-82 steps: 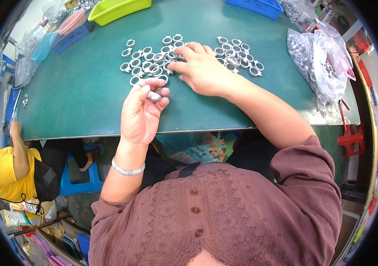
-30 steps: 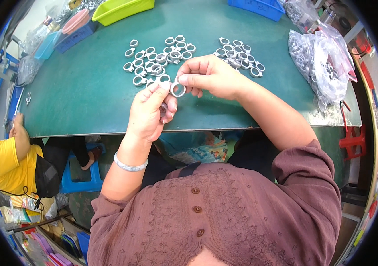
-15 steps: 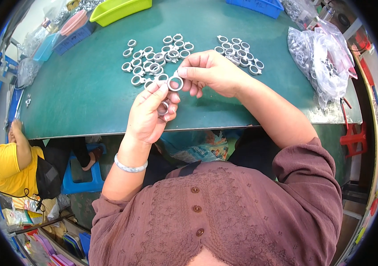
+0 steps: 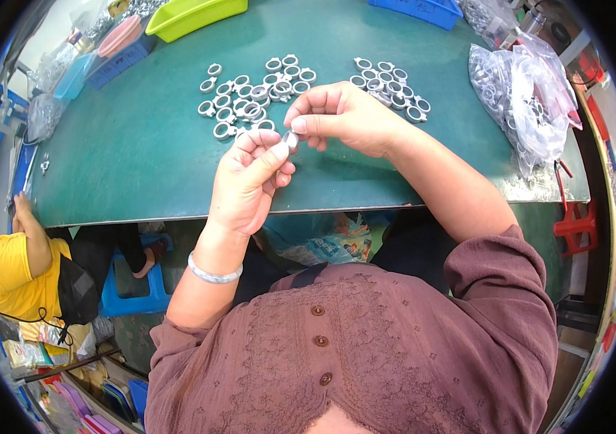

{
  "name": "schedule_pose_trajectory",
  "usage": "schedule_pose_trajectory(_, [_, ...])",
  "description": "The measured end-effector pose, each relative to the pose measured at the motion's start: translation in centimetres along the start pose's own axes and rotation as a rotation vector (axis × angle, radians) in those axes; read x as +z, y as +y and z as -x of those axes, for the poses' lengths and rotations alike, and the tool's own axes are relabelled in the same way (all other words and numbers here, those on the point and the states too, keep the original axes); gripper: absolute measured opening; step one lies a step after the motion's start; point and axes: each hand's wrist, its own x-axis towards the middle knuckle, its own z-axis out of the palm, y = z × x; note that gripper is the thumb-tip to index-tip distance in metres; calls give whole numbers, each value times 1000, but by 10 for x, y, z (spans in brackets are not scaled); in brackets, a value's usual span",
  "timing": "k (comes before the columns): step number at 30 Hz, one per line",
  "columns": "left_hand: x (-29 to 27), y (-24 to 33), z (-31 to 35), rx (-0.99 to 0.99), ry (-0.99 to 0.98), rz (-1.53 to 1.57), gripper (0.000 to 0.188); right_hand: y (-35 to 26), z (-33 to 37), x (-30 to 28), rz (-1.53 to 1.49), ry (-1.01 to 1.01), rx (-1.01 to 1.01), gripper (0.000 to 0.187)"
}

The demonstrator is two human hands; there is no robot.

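A small grey metal ring, turned nearly edge-on, is pinched between my two hands above the table. The thumb and fingers of my left hand close on its near side. From the right, the thumb and forefinger of my right hand grip its far end, the other fingers curled. Just beyond my left hand lies a loose group of similar grey rings with small lugs. Beyond my right hand is a second group of such rings. Whether my left palm holds another ring is hidden.
On the green table stand a yellow-green basket, a blue basket and, at the left, a pink tray. Clear plastic bags of metal parts lie at the right. A person in yellow sits at the left.
The ring between my hands has turned from face-on to nearly edge-on. My left fingers have shifted round it, and the second ring seen in that hand is now out of sight.
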Motion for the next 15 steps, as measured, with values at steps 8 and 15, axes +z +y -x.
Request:
schedule_pose_trajectory(8, [7, 9, 4, -21, 18, 117, 29, 3, -1, -4, -9, -28, -51, 15])
schedule_pose_trajectory(15, [4, 8, 3, -37, -18, 183, 25, 2, 0, -3, -14, -34, -70, 16])
